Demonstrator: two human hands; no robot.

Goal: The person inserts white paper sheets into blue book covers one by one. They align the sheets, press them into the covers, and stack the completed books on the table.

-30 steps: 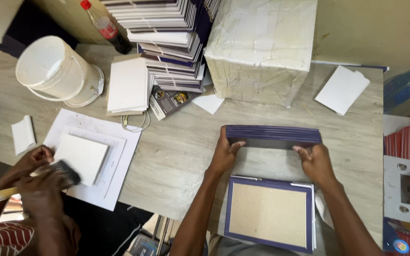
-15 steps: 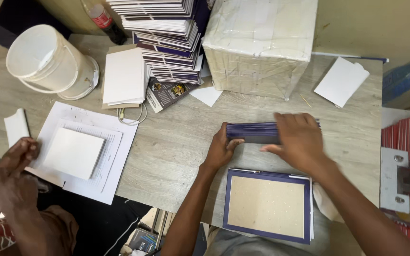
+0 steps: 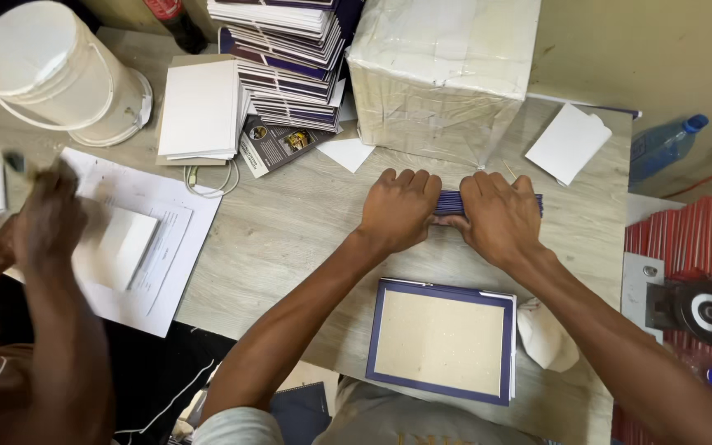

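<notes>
Near the middle of the surface (image 3: 290,222), the left hand (image 3: 400,208) and the right hand (image 3: 497,216) lie side by side, palms down, fingers together, both pressing flat on a dark blue folded cover (image 3: 448,202). Only a strip of the cover shows between the two hands and a little past the right hand's outer edge. The thumbs meet at the cover's near edge; whether they grip under it I cannot tell.

Closer to the near edge, just below the hands, lies a blue-bordered board with a bare tan centre (image 3: 442,339), and a crumpled white cloth (image 3: 547,336) touches its right side. Toward the far edge stand a wrapped box (image 3: 442,74) and, left of it, a stack of dark and white booklets (image 3: 290,62). A pile of white sheets (image 3: 201,107) sits left of that stack, and a white bucket (image 3: 47,70) stands at the far left corner. A loose white card (image 3: 569,142) lies near the right edge.

At the left edge, another person's hand (image 3: 47,222), blurred, hovers over a white card on a large sheet of paper (image 3: 166,264).
</notes>
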